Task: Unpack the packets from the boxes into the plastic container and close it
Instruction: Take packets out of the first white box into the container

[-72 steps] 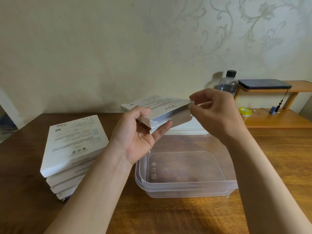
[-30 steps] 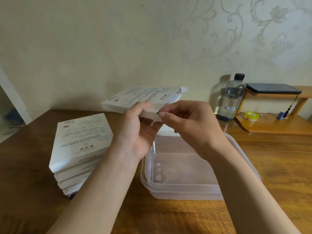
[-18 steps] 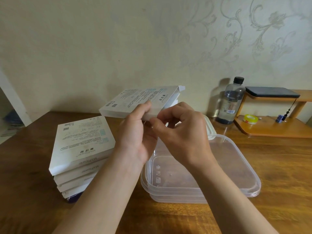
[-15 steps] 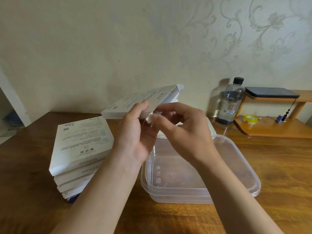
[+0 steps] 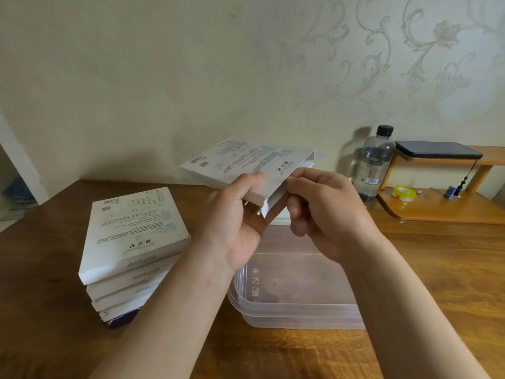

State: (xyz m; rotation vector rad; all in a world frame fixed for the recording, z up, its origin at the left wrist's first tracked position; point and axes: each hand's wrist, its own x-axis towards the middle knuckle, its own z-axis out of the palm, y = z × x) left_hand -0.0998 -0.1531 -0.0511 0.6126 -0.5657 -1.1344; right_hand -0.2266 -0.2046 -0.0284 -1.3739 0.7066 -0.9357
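Head view: we see a white box [image 5: 246, 162] held up, tilted, over the far end of the plastic container [image 5: 295, 310]
Left hand [image 5: 235, 222]: thumb on top, fingers beneath; it grips the box's near corner
Right hand [image 5: 325, 214]: fingers curled, pinching the box's open end (its contents are hidden from us)
Container: open-topped on the wooden table [image 5: 437, 269]; just right of the stack of boxes [image 5: 131, 236]
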